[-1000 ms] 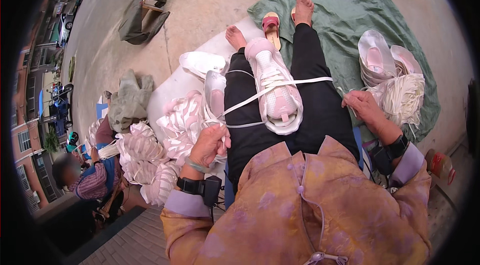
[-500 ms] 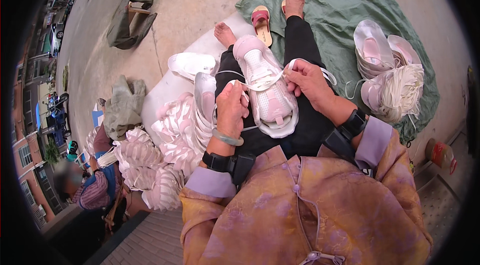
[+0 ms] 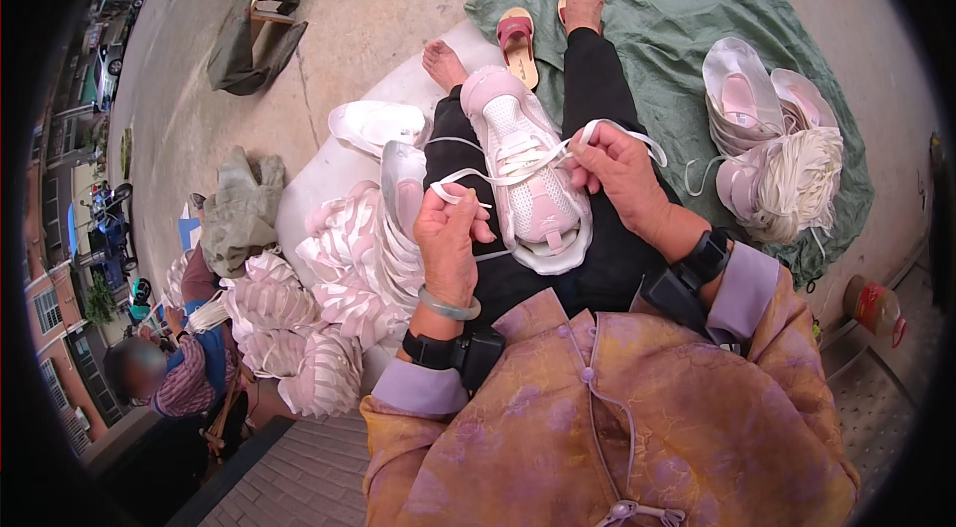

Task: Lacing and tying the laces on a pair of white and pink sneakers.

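Across my legs lies a pink and white shoe upper [image 3: 538, 183], its toe pointing away from me and its collar toward me. A white shoelace [image 3: 520, 160] crosses its lower eyelets. To the left of the upper, my left hand [image 3: 450, 238] pinches one stretch of the lace between thumb and fingers. My right hand [image 3: 617, 173] grips the lace close by the upper's right edge, and a loose loop of it hangs past the knuckles. The exact fingertip hold of my right hand is partly hidden.
Stacked pink and white uppers [image 3: 358, 248] lie at my left, beside a white shoe piece [image 3: 378, 127]. More uppers and a bundle of white laces [image 3: 807, 178] rest on a green tarp [image 3: 657, 29] at right. Another person [image 3: 194, 373] sits far left; a bottle [image 3: 874, 308] stands at right.
My left hand has moved a little down and left, away from the upper, drawing out more lace. The right hand stays nearly in place.
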Demonstrator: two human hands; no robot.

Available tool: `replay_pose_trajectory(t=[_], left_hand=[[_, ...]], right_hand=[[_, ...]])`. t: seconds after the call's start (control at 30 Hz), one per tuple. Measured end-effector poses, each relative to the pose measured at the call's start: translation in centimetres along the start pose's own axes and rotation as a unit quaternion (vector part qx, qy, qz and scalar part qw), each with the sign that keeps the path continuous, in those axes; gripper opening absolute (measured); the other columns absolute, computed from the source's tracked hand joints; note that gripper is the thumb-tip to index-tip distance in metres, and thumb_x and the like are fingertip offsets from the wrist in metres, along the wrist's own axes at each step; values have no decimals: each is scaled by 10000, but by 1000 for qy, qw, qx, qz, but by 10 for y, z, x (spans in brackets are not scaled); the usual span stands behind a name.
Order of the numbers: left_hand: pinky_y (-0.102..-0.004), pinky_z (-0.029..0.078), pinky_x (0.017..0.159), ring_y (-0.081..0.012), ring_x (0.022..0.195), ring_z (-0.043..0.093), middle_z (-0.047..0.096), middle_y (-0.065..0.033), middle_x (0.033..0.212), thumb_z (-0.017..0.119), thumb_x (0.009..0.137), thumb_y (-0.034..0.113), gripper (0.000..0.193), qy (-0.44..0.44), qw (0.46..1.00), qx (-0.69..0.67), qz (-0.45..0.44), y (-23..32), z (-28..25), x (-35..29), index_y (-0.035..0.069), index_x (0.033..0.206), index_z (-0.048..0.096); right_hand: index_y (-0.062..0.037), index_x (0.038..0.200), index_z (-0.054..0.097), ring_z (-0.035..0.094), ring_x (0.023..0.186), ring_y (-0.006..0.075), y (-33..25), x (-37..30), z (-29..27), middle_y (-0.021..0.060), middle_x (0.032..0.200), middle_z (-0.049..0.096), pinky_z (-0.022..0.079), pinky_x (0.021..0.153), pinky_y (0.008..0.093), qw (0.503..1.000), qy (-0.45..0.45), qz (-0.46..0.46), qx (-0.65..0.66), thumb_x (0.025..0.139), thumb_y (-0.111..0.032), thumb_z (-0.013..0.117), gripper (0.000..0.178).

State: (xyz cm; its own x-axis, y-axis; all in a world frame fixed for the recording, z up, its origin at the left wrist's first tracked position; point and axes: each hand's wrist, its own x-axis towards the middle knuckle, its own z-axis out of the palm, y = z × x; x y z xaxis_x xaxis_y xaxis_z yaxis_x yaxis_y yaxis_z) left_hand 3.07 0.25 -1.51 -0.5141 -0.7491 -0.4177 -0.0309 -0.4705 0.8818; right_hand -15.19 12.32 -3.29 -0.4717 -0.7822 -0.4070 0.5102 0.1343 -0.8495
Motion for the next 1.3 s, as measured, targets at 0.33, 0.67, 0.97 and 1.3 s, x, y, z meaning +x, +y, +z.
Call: replay_pose_trajectory(t=[0.33,0.67,0.97,1.3], left_hand=[[-204,461,455,-73,467,515,592,-51,682,581,859,77,51,-6,1000,5,-17,-4,-4,-1,55,885,542],[-179,368,404,-47,455,456,544,-19,661,542,872,69,59,12,997,70,19,-4,5,-4,49,925,525],[-162,345,422,-38,470,436,533,-15,679,517,894,80,88,10,986,148,72,-6,7,-5,35,969,520],[-172,368,432,-45,486,454,520,-15,681,466,873,41,118,6,975,191,115,-18,11,9,22,984,502]], right_hand=[[-32,806,526,501,561,42,7,0,4,-9,678,529,414,501,188,998,29,-53,-12,799,-7,589,68],[-35,785,520,462,564,28,14,2,4,-35,665,495,390,505,177,993,45,-91,-67,789,3,575,66],[-11,795,509,495,551,209,11,8,11,128,653,494,417,542,315,878,1,-306,-368,720,-22,553,88],[-22,738,533,466,498,108,6,4,1,29,557,505,380,467,262,918,44,-114,-376,747,-179,703,232]])
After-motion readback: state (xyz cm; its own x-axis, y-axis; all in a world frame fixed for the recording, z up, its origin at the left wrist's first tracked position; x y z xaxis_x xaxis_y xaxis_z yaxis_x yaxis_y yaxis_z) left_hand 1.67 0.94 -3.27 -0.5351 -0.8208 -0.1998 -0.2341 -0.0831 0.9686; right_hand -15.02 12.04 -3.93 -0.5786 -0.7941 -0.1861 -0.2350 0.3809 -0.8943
